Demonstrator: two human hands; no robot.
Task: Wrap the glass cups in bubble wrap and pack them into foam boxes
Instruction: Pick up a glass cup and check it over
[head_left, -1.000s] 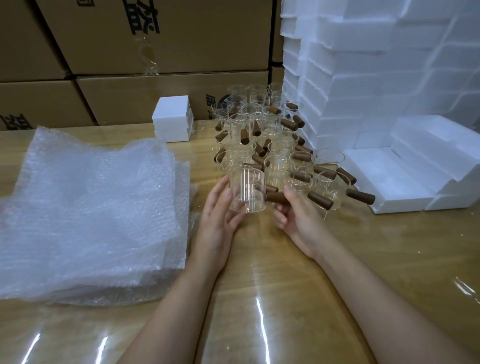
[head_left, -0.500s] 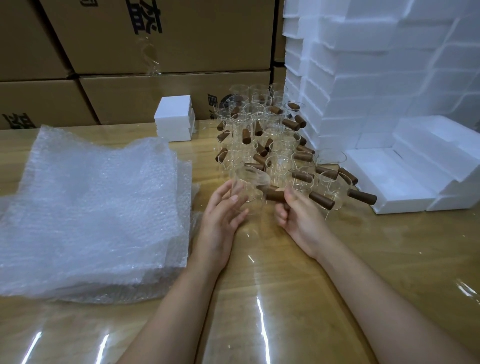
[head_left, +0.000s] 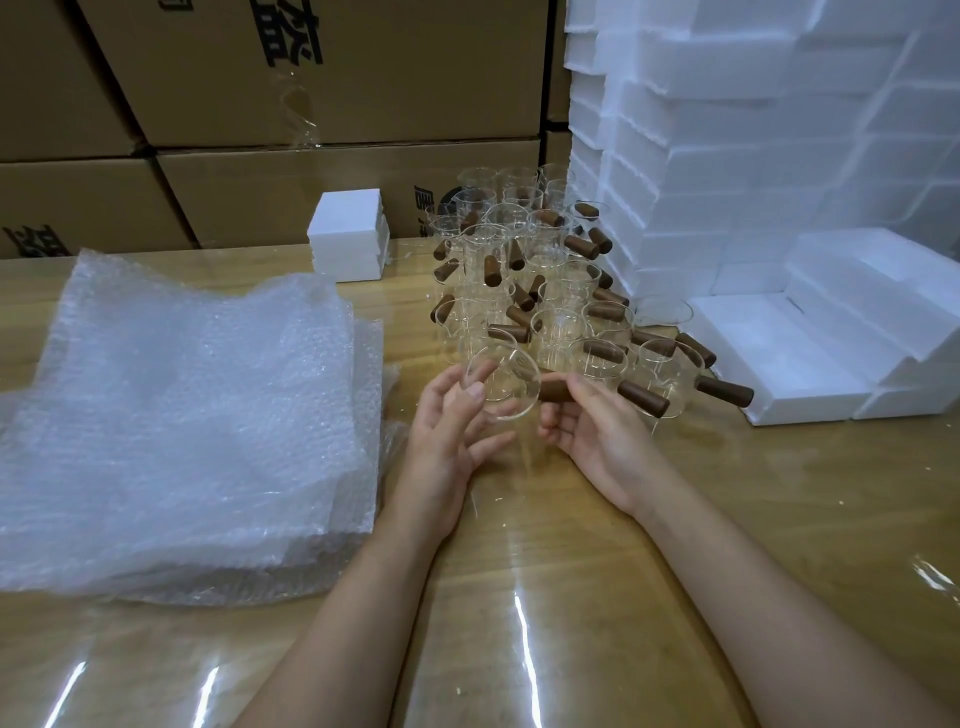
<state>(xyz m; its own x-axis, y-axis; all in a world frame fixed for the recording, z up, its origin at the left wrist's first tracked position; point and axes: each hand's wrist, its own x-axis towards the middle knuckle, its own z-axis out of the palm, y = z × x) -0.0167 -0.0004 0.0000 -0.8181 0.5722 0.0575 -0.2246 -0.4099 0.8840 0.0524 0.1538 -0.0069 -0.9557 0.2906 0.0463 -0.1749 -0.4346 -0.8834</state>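
Note:
A clear glass cup (head_left: 506, 382) with a brown wooden handle is held tilted above the table, its mouth turned toward me. My right hand (head_left: 597, 441) grips the handle between thumb and fingers. My left hand (head_left: 449, 441) is spread open against the cup's left side, fingers touching the glass. Behind them stands a cluster of several more glass cups (head_left: 530, 275) with wooden handles. A thick stack of bubble wrap sheets (head_left: 182, 415) lies to the left. An open white foam box (head_left: 779, 358) sits at the right.
A wall of stacked white foam boxes (head_left: 753, 130) rises at the back right. A small foam block (head_left: 350, 234) stands behind the bubble wrap. Brown cardboard cartons (head_left: 311, 104) line the back. The wooden table (head_left: 519, 623) is covered in glossy film.
The cup has been lifted from its upright stand in the cluster, pulled toward me and tilted so its mouth faces me. Both hands moved with it.

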